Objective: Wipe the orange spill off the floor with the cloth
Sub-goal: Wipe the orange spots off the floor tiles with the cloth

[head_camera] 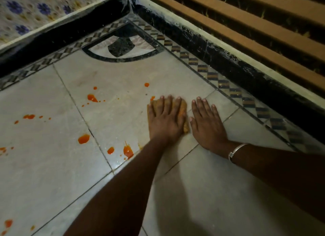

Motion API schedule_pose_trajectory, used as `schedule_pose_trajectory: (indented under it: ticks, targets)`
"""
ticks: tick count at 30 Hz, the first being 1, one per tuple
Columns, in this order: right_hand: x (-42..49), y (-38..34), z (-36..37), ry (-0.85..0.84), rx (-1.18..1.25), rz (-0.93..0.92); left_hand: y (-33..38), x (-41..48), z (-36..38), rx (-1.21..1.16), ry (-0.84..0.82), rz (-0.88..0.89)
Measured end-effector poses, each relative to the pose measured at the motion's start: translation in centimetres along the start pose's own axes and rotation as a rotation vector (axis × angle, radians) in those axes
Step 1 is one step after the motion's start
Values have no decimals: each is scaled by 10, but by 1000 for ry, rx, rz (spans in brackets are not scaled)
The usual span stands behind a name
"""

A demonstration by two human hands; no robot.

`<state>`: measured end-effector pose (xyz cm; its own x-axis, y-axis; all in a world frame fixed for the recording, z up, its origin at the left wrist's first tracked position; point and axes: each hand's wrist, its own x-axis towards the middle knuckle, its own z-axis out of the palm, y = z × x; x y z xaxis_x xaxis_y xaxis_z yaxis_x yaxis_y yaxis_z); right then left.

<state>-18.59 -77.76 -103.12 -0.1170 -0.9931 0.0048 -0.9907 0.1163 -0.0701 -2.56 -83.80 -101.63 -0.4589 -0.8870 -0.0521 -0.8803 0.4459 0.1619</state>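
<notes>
— What's the biggest thing on my feed?

— The floor: smooth pale stone slabs with thin dark joints, a checkered border and a black skirting along the walls. I see no containers anywhere.

— And the orange spill?

— Glossy blobs and small drops scattered left of the hands, well apart from each other.

— The cloth?

— A crumpled, yellow-brown pad, pinned flat under my left hand, fingers spread, palm pressing rather than clenched; one drop touches its far-left edge.

— Right hand?

— Flat on bare stone just beside the cloth, fingers spread, grasping nothing, a thin metal bangle at the wrist.
</notes>
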Motion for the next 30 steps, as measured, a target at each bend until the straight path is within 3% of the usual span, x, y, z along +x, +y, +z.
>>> schedule_pose_trajectory:
  ticks: [3, 5, 9, 11, 12, 17, 19, 21, 24, 27, 30]
  targets:
    - [-1, 1, 0, 5, 38, 11, -27, -4, 3, -12, 48, -219]
    - [-1, -1, -1, 5, 66, 14, -13, -26, 11, 9, 86, -272]
    - [0, -1, -4, 4, 92, 27, 27, -38, 17, 14, 66, 27]
    - [-1, 0, -5, -4, 81, -3, 16, -14, 8, 28, 9, 89]
    - [-1, 1, -5, -7, 74, -10, 5, -5, 4, 51, -8, 69]
    - [-3, 0, -3, -3, 37, -9, -17, -44, 5, 47, 73, -375]
    - [-3, -2, -2, 13, 36, 2, 12, -71, 12, 34, 70, -380]
    - [-3, -2, -2, 29, 33, 0, 27, -67, 14, 24, 57, -251]
    - [-2, 1, -1, 5, 9, -32, 2, -33, -1, 33, -15, -150]
    - [-3, 2, -3, -12, 25, -32, -31, -34, -6, -7, 20, -341]
    - [-3, 0, -4, 3, 27, -69, -14, -68, 3, 2, 76, -431]
